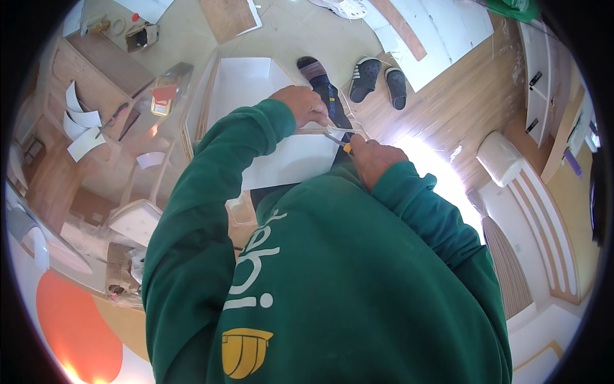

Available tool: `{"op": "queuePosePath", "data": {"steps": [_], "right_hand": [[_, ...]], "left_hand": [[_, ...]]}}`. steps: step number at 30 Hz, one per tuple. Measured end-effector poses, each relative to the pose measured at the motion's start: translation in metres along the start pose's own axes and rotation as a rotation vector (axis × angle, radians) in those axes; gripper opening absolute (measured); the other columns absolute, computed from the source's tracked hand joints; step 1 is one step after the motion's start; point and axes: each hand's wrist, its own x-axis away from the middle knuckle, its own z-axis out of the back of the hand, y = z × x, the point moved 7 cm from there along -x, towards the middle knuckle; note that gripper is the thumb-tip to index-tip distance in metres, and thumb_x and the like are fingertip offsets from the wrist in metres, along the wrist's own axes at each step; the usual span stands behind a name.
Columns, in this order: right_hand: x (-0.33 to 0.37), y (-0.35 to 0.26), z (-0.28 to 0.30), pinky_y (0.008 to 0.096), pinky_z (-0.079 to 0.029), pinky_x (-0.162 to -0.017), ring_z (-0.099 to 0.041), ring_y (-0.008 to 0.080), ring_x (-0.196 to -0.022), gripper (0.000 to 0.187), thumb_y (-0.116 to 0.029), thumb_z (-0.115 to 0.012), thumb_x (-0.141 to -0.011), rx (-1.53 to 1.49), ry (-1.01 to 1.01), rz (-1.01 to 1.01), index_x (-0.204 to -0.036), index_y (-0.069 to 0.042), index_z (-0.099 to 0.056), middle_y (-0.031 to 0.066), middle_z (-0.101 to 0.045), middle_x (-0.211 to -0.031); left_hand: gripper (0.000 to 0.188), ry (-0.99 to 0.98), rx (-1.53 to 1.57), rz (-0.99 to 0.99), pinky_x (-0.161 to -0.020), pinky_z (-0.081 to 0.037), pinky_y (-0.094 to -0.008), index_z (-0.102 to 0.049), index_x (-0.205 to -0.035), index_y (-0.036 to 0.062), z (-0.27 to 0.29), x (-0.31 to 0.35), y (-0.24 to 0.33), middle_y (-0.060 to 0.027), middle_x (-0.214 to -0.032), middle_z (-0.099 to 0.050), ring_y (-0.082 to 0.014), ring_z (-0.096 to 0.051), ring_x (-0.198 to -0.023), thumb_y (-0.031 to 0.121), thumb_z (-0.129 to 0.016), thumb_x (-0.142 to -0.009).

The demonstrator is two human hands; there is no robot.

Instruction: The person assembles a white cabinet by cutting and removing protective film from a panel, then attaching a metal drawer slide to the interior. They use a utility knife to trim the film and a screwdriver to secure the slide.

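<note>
A white open box point(281, 157), like a drawer with bare wooden edges, sits in front of my body. My left hand point(302, 105) is at its right corner, fingers pinched together on the end of a thin pale strip point(345, 130) along the box's edge. In my right hand point(378, 161) is a cutter knife with a yellow handle point(348, 148). Its blade points left toward the box edge, close to my left fingertips. The fingers of my right hand wrap round the handle, partly hidden by the hand.
My foot point(312, 67) in a dark sock rests beyond the box, beside two dark clogs point(365, 80). To the left stands a wooden cabinet frame point(96, 57) with curled white sheets point(86, 144) and a yellow-red can point(162, 102). White marble-patterned panels point(441, 38) lie at the far right.
</note>
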Motion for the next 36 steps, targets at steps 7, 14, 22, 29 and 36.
{"op": "queuePosePath", "data": {"steps": [7, 14, 22, 29, 36], "right_hand": [[-0.006, -0.013, 0.008, 0.0462, -0.053, -0.071, -0.066, 0.0369, -0.082, 0.017, -0.012, -0.048, -0.088, 0.034, 0.001, -0.019, -0.102, -0.003, -0.047, 0.0197, -0.064, -0.089], [-0.005, -0.004, -0.002, 0.0454, -0.052, -0.065, -0.066, 0.0364, -0.078, 0.017, -0.014, -0.048, -0.09, 0.048, 0.071, 0.043, -0.103, -0.003, -0.047, 0.02, -0.064, -0.088], [-0.002, 0.005, -0.001, 0.0469, -0.052, -0.068, -0.066, 0.0375, -0.079, 0.015, -0.013, -0.048, -0.089, 0.038, 0.077, 0.036, -0.1, -0.003, -0.048, 0.019, -0.064, -0.086], [-0.009, 0.007, -0.006, 0.0468, -0.052, -0.068, -0.066, 0.0377, -0.079, 0.014, -0.014, -0.048, -0.09, 0.001, 0.088, 0.034, -0.099, -0.003, -0.048, 0.0195, -0.065, -0.085], [0.0, 0.013, -0.004, 0.0467, -0.052, -0.067, -0.066, 0.0372, -0.078, 0.011, -0.011, -0.047, -0.089, 0.017, 0.052, 0.055, -0.097, -0.004, -0.048, 0.0194, -0.065, -0.083]], "left_hand": [[0.021, -0.051, 0.057, 0.114, -0.078, -0.047, -0.0401, -0.074, -0.091, 0.01, 0.001, -0.004, -0.001, -0.0118, -0.088, -0.067, -0.0303, -0.06, -0.087, 0.028, -0.069, -0.081], [0.021, -0.081, 0.088, 0.166, -0.077, -0.047, -0.0408, -0.073, -0.092, 0.0093, -0.007, -0.006, -0.007, -0.0128, -0.087, -0.067, -0.0315, -0.062, -0.085, 0.027, -0.07, -0.081], [0.02, -0.047, 0.013, 0.107, -0.075, -0.047, -0.0426, -0.073, -0.091, 0.0108, -0.008, -0.01, -0.007, -0.0129, -0.086, -0.067, -0.0332, -0.061, -0.085, 0.028, -0.069, -0.081], [0.02, -0.047, -0.039, 0.134, -0.076, -0.047, -0.0432, -0.073, -0.088, 0.0112, -0.012, -0.016, -0.008, -0.0122, -0.086, -0.067, -0.0327, -0.062, -0.084, 0.029, -0.069, -0.081], [0.019, -0.06, -0.048, 0.127, -0.076, -0.048, -0.0433, -0.073, -0.088, 0.0126, -0.016, -0.02, -0.007, -0.0111, -0.086, -0.068, -0.0313, -0.062, -0.084, 0.03, -0.068, -0.081]]}}
